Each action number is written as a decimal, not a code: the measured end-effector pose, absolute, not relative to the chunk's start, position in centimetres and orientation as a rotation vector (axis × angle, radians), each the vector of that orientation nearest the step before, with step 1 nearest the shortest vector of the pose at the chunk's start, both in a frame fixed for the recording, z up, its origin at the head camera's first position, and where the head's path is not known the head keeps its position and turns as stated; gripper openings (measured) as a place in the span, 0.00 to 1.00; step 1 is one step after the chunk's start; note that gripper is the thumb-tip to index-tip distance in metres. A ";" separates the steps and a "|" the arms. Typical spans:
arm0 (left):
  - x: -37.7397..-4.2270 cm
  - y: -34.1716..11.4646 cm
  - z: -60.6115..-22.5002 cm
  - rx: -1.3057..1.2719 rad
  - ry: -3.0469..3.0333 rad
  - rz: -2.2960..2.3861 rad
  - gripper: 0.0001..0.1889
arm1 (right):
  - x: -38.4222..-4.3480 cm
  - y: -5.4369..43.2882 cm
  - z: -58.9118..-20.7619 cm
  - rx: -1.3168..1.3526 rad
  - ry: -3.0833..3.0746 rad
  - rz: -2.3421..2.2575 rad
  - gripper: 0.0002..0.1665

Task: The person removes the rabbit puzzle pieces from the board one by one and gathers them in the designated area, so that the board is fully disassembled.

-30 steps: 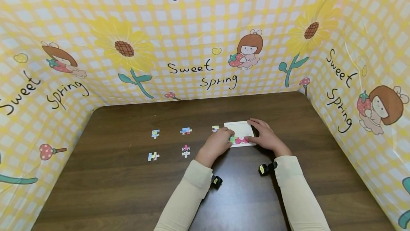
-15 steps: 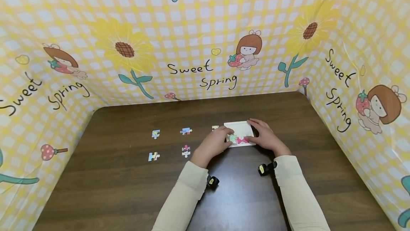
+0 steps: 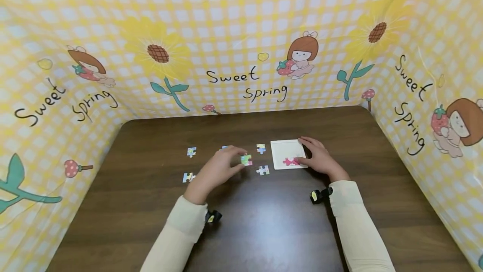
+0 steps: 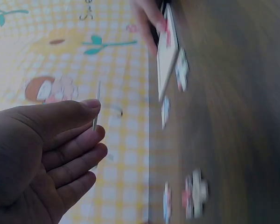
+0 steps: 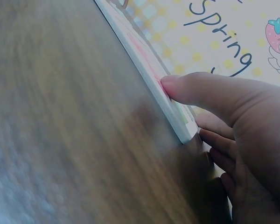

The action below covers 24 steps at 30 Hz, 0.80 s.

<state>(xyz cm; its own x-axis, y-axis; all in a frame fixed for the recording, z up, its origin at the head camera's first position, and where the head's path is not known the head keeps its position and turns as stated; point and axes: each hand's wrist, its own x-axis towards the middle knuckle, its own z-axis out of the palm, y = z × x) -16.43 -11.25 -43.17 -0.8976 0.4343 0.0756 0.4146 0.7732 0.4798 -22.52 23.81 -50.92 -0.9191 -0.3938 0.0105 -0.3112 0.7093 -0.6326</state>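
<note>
My left hand (image 3: 219, 170) pinches a green and pink jigsaw piece (image 3: 246, 160) between thumb and fingertip, left of the white puzzle tray (image 3: 279, 154). In the left wrist view that piece (image 4: 97, 114) appears as a thin edge, held off the table. On the tray's right side rests my right hand (image 3: 320, 159), gripping it with the thumb over the near right part and the fingers along the far right edge. Pink jigsaw pieces (image 3: 289, 161) lie inside the tray, partly under that thumb. The right wrist view has the thumb on the tray's rim (image 5: 170, 119).
Loose jigsaw pieces lie on the brown table (image 3: 264, 221): one at far left (image 3: 191, 151), one nearer (image 3: 188, 177) partly behind the left hand, two by the tray (image 3: 260, 148). Another piece (image 3: 225, 147) is mostly hidden. A yellow checked cloth (image 3: 241, 33) walls the table.
My left hand has lifted the green piece out of the tray and moved left with it, uncovering two loose pieces beside the tray. The right hand stays on the tray; the head view has shifted slightly.
</note>
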 end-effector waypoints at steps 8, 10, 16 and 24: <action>-14.0 -17.5 -42.9 0.622 2.993 0.826 0.19 | -22.7 24.4 -50.6 -0.570 2.795 -1.007 0.47; -13.2 -19.0 -42.9 0.576 3.011 0.831 0.19 | -22.6 24.5 -50.5 -0.565 2.791 -1.007 0.47; -11.0 -23.0 -43.4 0.484 3.047 0.813 0.20 | -22.5 24.5 -50.7 -0.561 2.778 -1.012 0.47; -8.9 -26.8 -45.4 0.572 3.075 0.700 0.19 | -22.3 23.8 -50.7 -0.573 2.769 -1.009 0.47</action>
<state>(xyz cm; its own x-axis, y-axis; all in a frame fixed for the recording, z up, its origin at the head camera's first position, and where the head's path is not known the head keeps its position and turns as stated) -8.93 -26.80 -45.37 -0.9344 0.3282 0.1385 0.3558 0.8410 0.4076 -22.34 23.84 -50.70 -0.9178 -0.3971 -0.0008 -0.3035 0.7027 -0.6435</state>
